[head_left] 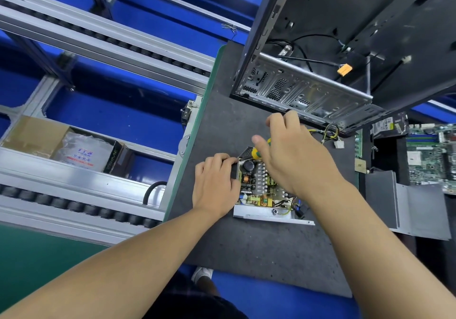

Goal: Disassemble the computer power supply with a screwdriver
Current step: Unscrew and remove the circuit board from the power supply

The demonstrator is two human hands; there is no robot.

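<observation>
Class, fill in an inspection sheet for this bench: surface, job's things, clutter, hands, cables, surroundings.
Surface: dark grey mat under the work.
Job's things: power supply, lid off, board exposed; screwdriver with yellow-green handle over it.
Clutter: computer case behind; motherboard and grey metal panel at right.
Hands: left hand holds the power supply's left edge; right hand grips the screwdriver.
Cables: yellow-black wires with white plug beyond the power supply.
Surroundings: roller conveyor rails and a cardboard box at left.

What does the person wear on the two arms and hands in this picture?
The left hand and the right hand have no gloves, and no ring shows. The left forearm and the right forearm are bare to the picture's edge: no sleeve, watch or wristband.
</observation>
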